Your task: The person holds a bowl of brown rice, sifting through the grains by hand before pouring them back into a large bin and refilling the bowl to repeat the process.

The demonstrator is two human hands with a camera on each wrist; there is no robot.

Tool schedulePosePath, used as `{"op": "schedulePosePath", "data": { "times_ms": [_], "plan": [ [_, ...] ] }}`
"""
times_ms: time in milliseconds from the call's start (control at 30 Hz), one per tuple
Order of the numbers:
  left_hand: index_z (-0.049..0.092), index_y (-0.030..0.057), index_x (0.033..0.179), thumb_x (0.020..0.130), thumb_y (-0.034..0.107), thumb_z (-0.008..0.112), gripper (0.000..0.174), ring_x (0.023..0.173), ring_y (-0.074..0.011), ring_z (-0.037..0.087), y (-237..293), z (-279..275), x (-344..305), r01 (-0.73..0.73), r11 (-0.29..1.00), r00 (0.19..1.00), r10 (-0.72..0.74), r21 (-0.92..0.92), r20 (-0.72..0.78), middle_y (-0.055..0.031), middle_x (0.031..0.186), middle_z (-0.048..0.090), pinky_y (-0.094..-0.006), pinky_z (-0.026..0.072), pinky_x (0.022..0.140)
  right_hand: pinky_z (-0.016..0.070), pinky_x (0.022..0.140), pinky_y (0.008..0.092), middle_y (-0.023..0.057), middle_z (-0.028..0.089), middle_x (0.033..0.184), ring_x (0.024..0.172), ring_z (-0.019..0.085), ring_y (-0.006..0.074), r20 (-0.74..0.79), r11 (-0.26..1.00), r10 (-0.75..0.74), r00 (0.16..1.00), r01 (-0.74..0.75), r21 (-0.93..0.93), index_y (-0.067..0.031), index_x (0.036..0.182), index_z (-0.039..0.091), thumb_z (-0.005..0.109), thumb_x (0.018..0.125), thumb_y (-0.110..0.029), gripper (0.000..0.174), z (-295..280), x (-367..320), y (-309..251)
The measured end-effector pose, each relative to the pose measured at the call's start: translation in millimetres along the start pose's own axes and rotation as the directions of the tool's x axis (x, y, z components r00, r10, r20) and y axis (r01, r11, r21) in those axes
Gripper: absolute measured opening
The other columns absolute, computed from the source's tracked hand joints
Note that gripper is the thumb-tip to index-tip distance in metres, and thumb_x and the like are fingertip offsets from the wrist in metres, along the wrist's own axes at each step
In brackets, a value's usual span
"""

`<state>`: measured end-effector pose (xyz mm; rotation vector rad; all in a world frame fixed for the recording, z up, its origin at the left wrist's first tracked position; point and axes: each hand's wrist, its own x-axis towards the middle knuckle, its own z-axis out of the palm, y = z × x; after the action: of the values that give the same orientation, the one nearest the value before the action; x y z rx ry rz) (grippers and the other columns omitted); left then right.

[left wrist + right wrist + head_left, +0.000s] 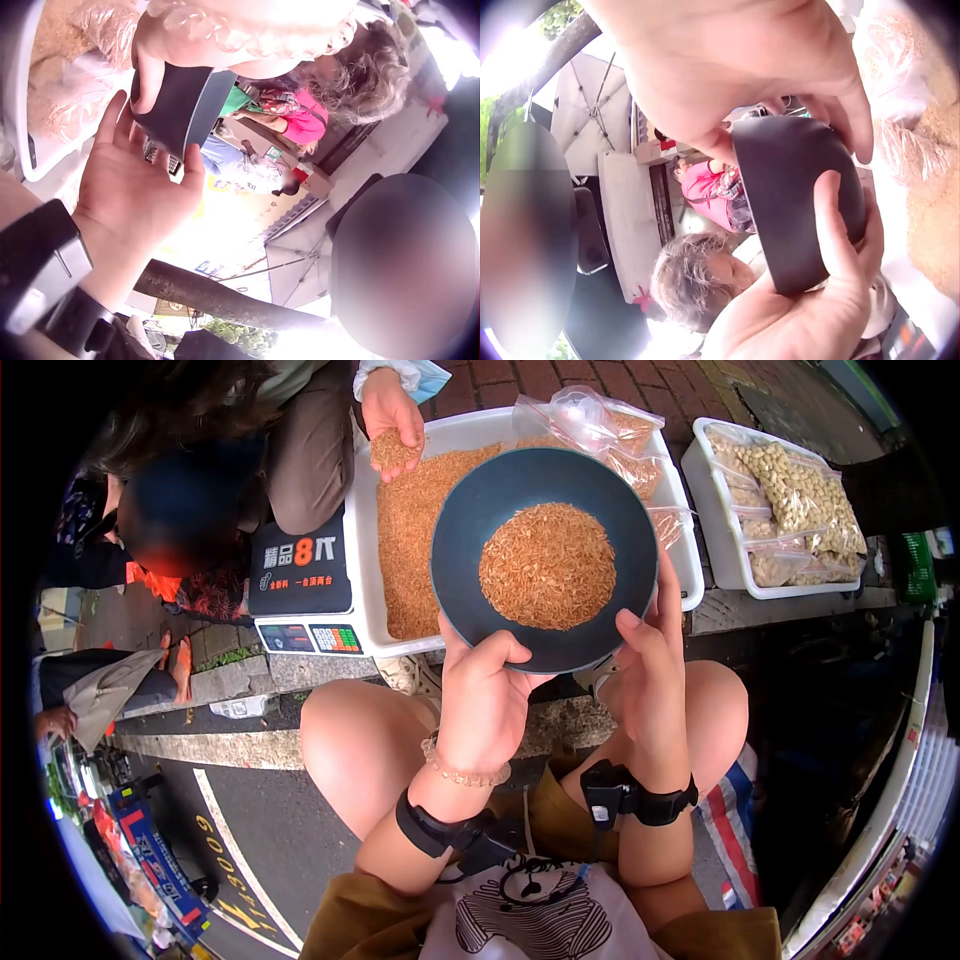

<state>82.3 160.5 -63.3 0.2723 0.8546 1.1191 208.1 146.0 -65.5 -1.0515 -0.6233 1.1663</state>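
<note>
A dark blue-grey bowl [455, 530] is held up in front of me, with a round heap of small reddish-brown, grain-like pieces [548, 565] in its middle. My left hand [487, 705], wearing a beaded bracelet, grips the near left of the bowl with its thumb over the rim. On the right side my right hand [655, 675] holds it too, thumb at the rim and fingers along the outside. The right wrist view shows the bowl's dark outer wall [791, 202] between both hands. Beneath and beyond it lies a white tray [370, 585] of similar loose pieces.
Another person's hand [393, 420] holds some pieces over the tray's far left. Clear plastic bags [590, 425] lie at its right end. A digital scale [300, 585] adjoins it on the left. Farther right stands a white tub [712, 550] of bagged pale pieces.
</note>
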Motion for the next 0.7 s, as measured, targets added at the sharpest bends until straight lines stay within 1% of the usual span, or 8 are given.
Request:
{"op": "schedulePosePath", "data": {
  "times_ms": [33, 100, 167, 233, 400, 500, 600, 700],
  "plan": [
    [0.034, 0.0069, 0.130, 0.074, -0.011, 0.038, 0.059, 0.107, -0.0275, 0.055, -1.9, 0.4, 0.4, -0.001, 1.000, 1.000, 0.001, -0.002, 0.001, -0.0133, 0.119, 0.050, -0.0447, 0.0524, 0.087, 0.0313, 0.103, 0.0327, 0.0147, 0.029, 0.142, 0.123, 0.038, 0.0222, 0.134, 0.994, -0.021, 0.991, 0.034, -0.101, -0.0087, 0.147, 0.017, 0.052, 0.089, -0.012, 0.068, -3.4, -2.1, 0.2],
    [0.032, 0.0072, 0.131, 0.074, -0.011, 0.037, 0.060, 0.111, -0.0313, 0.054, -10.0, -0.7, 1.8, -0.032, 0.998, 0.999, 0.033, 0.050, -0.019, -0.0149, 0.124, 0.048, -0.0487, 0.0523, 0.088, 0.0305, 0.104, 0.0345, 0.0152, 0.031, 0.142, 0.126, 0.036, 0.0215, 0.108, 0.977, -0.123, 0.987, 0.139, -0.160, -0.0080, 0.145, 0.022, 0.052, 0.091, -0.016, 0.063, 5.0, -2.8, 4.0],
    [0.030, 0.0080, 0.133, 0.074, -0.011, 0.037, 0.062, 0.110, -0.0313, 0.055, -13.0, -3.6, 3.1, 0.002, 0.999, 0.999, 0.000, 0.053, -0.032, -0.0147, 0.125, 0.047, -0.0469, 0.0536, 0.086, 0.0299, 0.103, 0.0359, 0.0153, 0.033, 0.141, 0.125, 0.038, 0.0217, -0.019, 0.986, -0.102, 0.995, 0.098, -0.132, -0.0058, 0.143, 0.027, 0.049, 0.092, -0.024, 0.058, -11.3, 5.7, 5.0],
    [0.022, 0.0171, 0.134, 0.074, -0.013, 0.036, 0.069, 0.104, -0.0273, 0.056, -10.3, -4.2, 6.5, 0.010, 1.000, 1.000, -0.010, 0.009, 0.021, -0.0133, 0.123, 0.042, -0.0468, 0.0548, 0.082, 0.0311, 0.101, 0.0350, 0.0144, 0.038, 0.138, 0.122, 0.042, 0.0234, -0.161, 0.985, -0.145, 0.976, 0.128, -0.114, -0.0038, 0.138, 0.034, 0.045, 0.092, -0.031, 0.055, -16.2, 7.5, -1.6],
    [0.020, 0.0151, 0.135, 0.074, -0.010, 0.039, 0.069, 0.096, -0.0182, 0.057, -12.4, -4.4, 3.4, 0.048, 0.993, 0.999, -0.047, 0.105, -0.012, -0.0103, 0.116, 0.047, -0.0328, 0.0549, 0.071, 0.0344, 0.097, 0.0345, 0.0127, 0.042, 0.134, 0.117, 0.045, 0.0201, -0.246, 0.977, -0.212, 0.946, 0.200, -0.075, -0.0024, 0.133, 0.039, 0.046, 0.091, -0.026, 0.049, -23.4, 10.1, -1.7],
    [0.019, 0.0156, 0.136, 0.074, -0.010, 0.039, 0.070, 0.091, -0.0153, 0.057, -7.9, -1.7, 0.7, 0.037, 0.980, 0.999, -0.041, 0.194, 0.016, -0.0095, 0.114, 0.047, -0.0289, 0.0538, 0.068, 0.0358, 0.095, 0.0335, 0.0113, 0.045, 0.129, 0.113, 0.048, 0.0183, -0.291, 0.979, -0.203, 0.935, 0.191, -0.069, -0.0021, 0.130, 0.042, 0.045, 0.090, -0.019, 0.043, -24.7, 7.9, -3.1],
    [0.024, 0.0127, 0.140, 0.073, -0.013, 0.038, 0.073, 0.097, -0.0201, 0.056, -6.4, 2.2, -2.5, -0.027, 0.970, 1.000, 0.027, 0.243, 0.005, -0.0095, 0.118, 0.048, -0.0324, 0.0528, 0.075, 0.0377, 0.092, 0.0319, 0.0103, 0.047, 0.127, 0.109, 0.050, 0.0168, -0.328, 0.983, -0.182, 0.927, 0.183, -0.029, -0.0024, 0.126, 0.045, 0.044, 0.090, -0.013, 0.038, -25.7, 7.4, -5.1],
    [0.023, 0.0132, 0.140, 0.073, -0.013, 0.037, 0.074, 0.096, -0.0180, 0.056, -5.7, 0.2, -0.9, -0.088, 0.951, 0.996, 0.087, 0.297, 0.017, -0.0089, 0.117, 0.048, -0.0291, 0.0517, 0.072, 0.0387, 0.087, 0.0263, 0.0074, 0.052, 0.117, 0.099, 0.051, 0.0138, -0.424, 0.922, -0.386, 0.819, 0.355, -0.154, -0.0019, 0.116, 0.051, 0.045, 0.083, -0.001, 0.034, -23.4, 6.0, -2.6]
  ]
}}
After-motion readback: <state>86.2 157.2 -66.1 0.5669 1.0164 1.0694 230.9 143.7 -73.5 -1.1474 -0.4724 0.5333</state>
